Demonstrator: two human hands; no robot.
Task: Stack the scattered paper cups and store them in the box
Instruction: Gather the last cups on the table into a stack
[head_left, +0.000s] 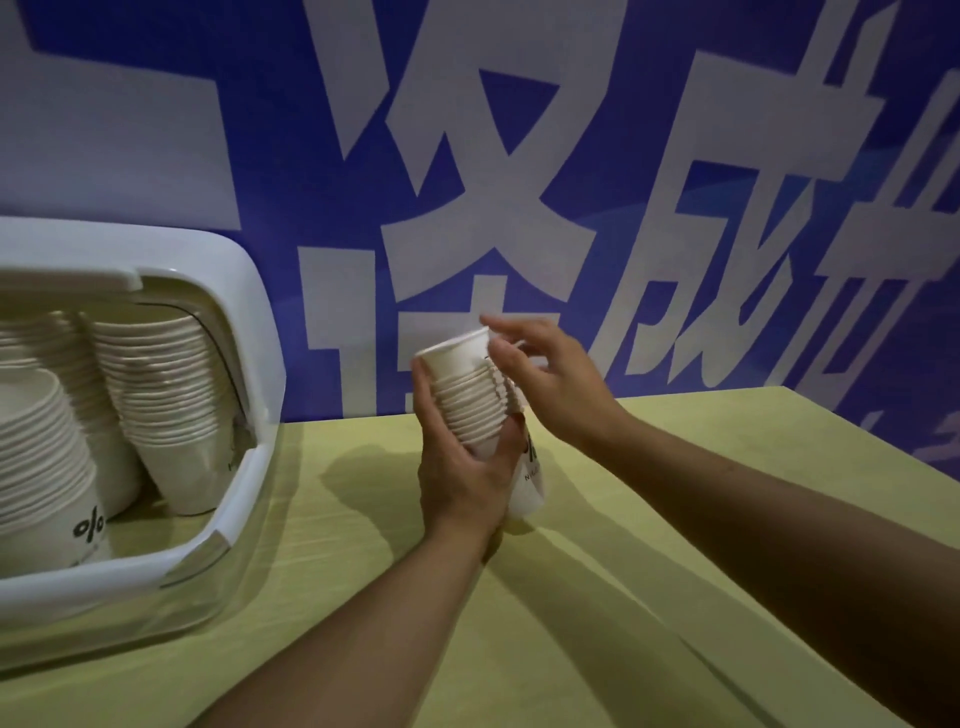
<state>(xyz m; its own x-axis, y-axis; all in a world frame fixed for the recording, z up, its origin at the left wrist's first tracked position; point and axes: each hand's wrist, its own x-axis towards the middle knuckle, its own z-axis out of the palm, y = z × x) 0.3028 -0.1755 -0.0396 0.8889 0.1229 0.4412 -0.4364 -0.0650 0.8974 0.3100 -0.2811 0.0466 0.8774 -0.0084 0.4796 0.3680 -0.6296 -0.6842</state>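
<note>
Head view, sole entry.

Item: stack of paper cups (470, 410), white, nested rim over rim so the rolled lips show as close ridges; top cup's mouth open and tilted toward the far left. Held off the table (649, 597), centre of scene, to the right of the box and well apart from it. A lower cup wall with dark printed lettering shows behind the palm; whether it belongs to the same stack cannot be told.

Left hand (462, 478): wrapped round the lower half of the stack from the near side, fingers curled along the left flank, thumb on the right; a full holding grip, probably to steady the column.

Right hand (540, 374): at the upper right of the stack, fingers loosely spread, tips at the top cup's rim; likely seating or aligning that cup. Whether it pinches the rim cannot be told.

Box (244, 467): white-rimmed, clear-walled, far left, lid raised behind. Holds several cup stacks (161, 395) leaning to the left, mouths up; one near stack carries a dark logo.

Backdrop (519, 156): blue wall, large white characters.

Status, judged: stacking nearly complete; transfer leftward into the box outstanding.
</note>
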